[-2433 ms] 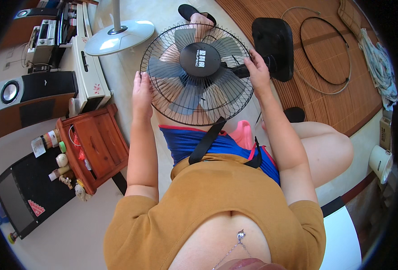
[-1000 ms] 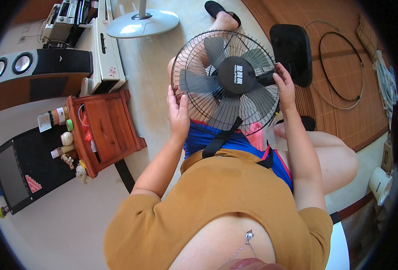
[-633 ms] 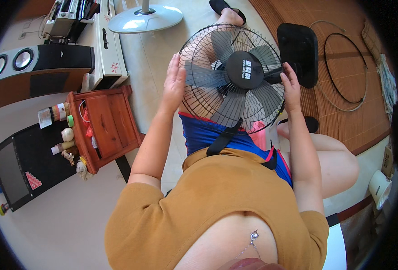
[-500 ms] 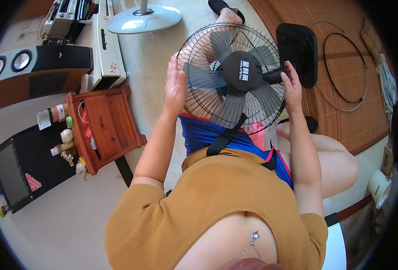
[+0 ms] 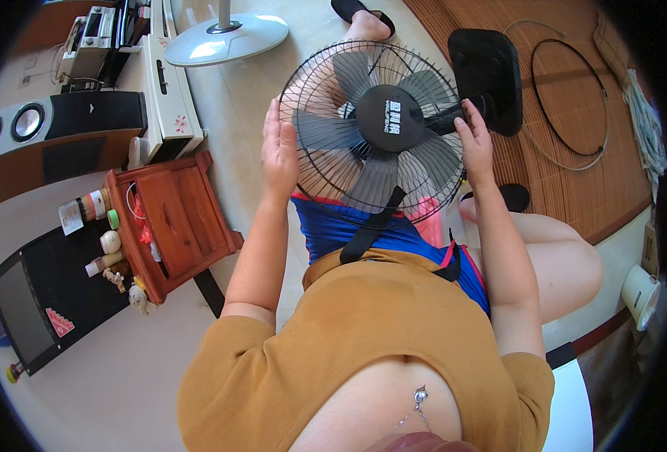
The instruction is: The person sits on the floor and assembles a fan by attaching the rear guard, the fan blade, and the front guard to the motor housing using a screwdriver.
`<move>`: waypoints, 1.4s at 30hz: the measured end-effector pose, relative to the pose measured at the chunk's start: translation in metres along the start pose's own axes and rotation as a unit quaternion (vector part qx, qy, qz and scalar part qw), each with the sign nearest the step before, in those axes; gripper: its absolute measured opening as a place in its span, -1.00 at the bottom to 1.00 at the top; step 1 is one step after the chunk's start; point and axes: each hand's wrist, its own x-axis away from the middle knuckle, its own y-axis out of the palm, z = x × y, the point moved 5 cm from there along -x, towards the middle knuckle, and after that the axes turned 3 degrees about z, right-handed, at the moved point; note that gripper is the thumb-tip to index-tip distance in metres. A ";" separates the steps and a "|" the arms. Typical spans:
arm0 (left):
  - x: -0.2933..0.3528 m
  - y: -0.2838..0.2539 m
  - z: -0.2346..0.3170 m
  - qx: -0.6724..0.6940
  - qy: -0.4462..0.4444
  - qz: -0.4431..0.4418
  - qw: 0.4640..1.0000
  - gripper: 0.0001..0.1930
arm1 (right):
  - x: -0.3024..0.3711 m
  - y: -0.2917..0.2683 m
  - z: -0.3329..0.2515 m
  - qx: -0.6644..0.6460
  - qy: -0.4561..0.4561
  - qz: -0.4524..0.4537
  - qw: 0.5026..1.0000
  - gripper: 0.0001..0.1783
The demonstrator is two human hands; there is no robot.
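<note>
A black electric fan (image 5: 390,118) with a round wire guard and grey blades hangs in front of my lap, its face turned up. My left hand (image 5: 279,154) lies along the guard's left rim, fingers nearly straight and thumb beside them, bracing that side. At the right rim, next to the fan's neck, my right hand (image 5: 475,139) has its fingers bent around the edge. The fan is held between both hands. Its black base (image 5: 486,79) points off to the right, past my right fingers. The undersides of the fingers are partly hidden.
A white pedestal base (image 5: 228,38) stands on the floor at the far left. Left of me is a reddish wooden cabinet (image 5: 186,226) with small jars beside it, and a speaker (image 5: 77,120). A black cable loop (image 5: 535,83) lies on the brown mat (image 5: 559,181) at right.
The whole view has shifted slightly, so most things appear a little further left. Both hands keep their places on the fan.
</note>
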 end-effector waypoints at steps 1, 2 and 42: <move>0.000 -0.002 0.001 0.001 -0.003 0.001 1.000 -0.39 | 0.000 0.001 0.001 -0.009 0.010 -0.012 1.000 -0.46; 0.000 -0.003 -0.004 -0.004 -0.016 -0.004 1.000 -0.40 | 0.000 0.001 -0.001 0.015 -0.012 -0.014 1.000 -0.47; -0.012 -0.003 -0.046 0.248 -0.253 -0.024 0.935 -0.48 | -0.099 -0.237 0.136 0.216 0.378 0.283 0.854 -0.70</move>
